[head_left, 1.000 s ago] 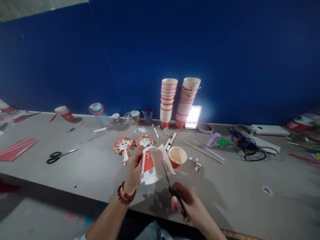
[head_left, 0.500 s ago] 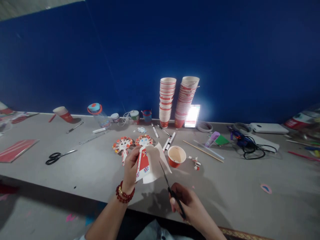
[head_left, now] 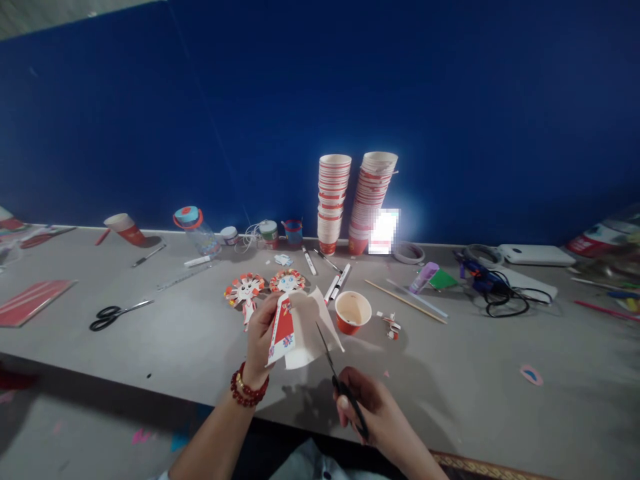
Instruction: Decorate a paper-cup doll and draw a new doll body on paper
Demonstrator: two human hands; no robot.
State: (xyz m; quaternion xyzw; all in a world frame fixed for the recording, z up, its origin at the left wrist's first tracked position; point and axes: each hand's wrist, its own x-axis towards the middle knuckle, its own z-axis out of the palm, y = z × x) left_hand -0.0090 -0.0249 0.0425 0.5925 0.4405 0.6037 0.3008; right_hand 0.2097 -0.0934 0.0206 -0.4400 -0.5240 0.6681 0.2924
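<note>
My left hand (head_left: pixel 261 339) is closed on a cut-open paper cup (head_left: pixel 306 333), its red printed outside facing left and its plain inside showing. My right hand (head_left: pixel 367 403) grips black-handled scissors (head_left: pixel 345 390); their blades point up and away, against or just in front of the cup's plain side. Whether they touch the paper I cannot tell. Beyond my left hand lie two paper figures with fringed red-and-white heads, a left one (head_left: pixel 245 291) and a right one (head_left: pixel 287 282). Just right of the cut cup stands a short red paper cup (head_left: pixel 353 313).
Two tall cup stacks, one left (head_left: pixel 334 203) and one right (head_left: pixel 370 203), stand by the blue wall beside a bright lamp (head_left: pixel 383 231). Other scissors (head_left: pixel 117 313) lie at left. Markers (head_left: pixel 341 280), a wooden stick (head_left: pixel 405 301), paper scraps (head_left: pixel 393 325) and a dark cable (head_left: pixel 505 297) are around.
The scissors and my right hand have shifted slightly left. The cut cup has turned a little, its red side tipping outward to the left. My left hand keeps its hold.
</note>
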